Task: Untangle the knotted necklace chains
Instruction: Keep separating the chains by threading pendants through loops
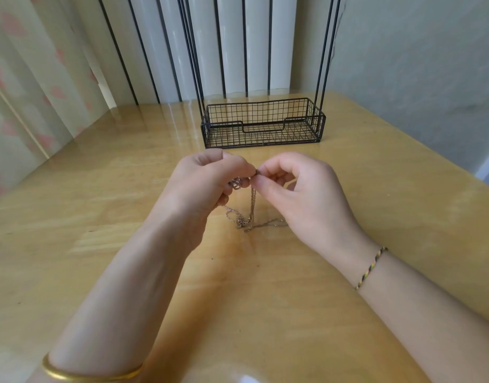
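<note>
- Left hand (210,178) and right hand (298,189) pinch fine rose-gold necklace chains (247,214), tangled ends draping onto glossy wooden table (99,189)
- Black wire basket (262,124) behind

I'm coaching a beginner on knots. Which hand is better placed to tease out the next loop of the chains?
Right, probably. The right hand pinches the chains with its fingertips at the top, free for fine pulls; the left hand grips the pendant, anchoring.
</note>
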`<state>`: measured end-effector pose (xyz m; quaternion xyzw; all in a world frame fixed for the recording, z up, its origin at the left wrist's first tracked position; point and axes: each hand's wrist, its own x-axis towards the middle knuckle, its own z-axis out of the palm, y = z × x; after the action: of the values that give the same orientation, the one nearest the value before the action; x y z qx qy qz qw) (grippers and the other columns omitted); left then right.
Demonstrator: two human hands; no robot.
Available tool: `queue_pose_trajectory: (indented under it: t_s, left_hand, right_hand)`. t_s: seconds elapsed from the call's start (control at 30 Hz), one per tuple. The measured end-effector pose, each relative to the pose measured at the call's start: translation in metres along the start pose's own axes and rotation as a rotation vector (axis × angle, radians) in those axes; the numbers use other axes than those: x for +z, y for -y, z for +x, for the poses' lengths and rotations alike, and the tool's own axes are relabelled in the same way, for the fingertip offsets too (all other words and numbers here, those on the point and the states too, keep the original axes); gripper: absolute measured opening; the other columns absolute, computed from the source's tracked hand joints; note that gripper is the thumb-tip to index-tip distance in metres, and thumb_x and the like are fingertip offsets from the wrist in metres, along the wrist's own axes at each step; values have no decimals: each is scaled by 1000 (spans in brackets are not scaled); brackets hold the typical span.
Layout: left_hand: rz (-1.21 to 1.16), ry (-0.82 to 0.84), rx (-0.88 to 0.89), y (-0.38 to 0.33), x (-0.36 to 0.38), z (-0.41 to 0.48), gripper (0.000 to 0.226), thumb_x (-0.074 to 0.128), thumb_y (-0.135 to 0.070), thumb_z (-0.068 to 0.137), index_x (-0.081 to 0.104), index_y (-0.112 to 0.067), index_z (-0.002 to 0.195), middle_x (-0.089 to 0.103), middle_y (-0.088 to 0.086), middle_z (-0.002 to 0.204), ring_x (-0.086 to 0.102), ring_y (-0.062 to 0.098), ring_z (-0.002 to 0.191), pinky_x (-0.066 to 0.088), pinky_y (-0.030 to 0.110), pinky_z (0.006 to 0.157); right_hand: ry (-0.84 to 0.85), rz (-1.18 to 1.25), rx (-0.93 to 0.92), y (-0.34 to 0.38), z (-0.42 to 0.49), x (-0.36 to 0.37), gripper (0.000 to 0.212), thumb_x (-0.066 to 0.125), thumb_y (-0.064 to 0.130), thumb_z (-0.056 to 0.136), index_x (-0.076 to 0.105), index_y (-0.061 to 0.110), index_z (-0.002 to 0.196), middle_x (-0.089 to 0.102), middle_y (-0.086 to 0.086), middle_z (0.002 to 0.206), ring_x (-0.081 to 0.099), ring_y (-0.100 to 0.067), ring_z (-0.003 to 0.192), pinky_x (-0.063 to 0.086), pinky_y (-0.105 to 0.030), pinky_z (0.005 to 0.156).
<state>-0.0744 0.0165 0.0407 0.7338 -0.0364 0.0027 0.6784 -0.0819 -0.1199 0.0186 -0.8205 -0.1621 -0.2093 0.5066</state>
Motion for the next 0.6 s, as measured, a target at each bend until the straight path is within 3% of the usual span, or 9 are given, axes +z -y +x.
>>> queue_pose_trajectory:
  t_s: [0.23,0.37,0.6]
  left_hand:
    - [91,6,45,1,-3,1,6,63,-21,61,61,-21,55,56,-7,57,42,8,55,34,24,58]
    - [106,67,47,1,-5,0,9,62,-21,64,62,-23,54,53,-7,58,40,8,56,34,25,59]
    - [149,123,28,0,-2,-1,9,54,-27,62,59,-23,56,56,-5,66,47,11,67,38,27,68]
  right_hand:
    - [12,31,50,3,5,-12,17,65,5,79,62,15,67,60,8,66,51,-2,63,40,-10,59]
    - [39,265,189,4,6,-18,14,63,4,79,58,6,66,61,-5,70,52,-8,66,42,-19,61]
    - [133,568,391,6,7,-17,25,54,2,84,57,15,63,64,0,65,57,-14,64,44,-28,65]
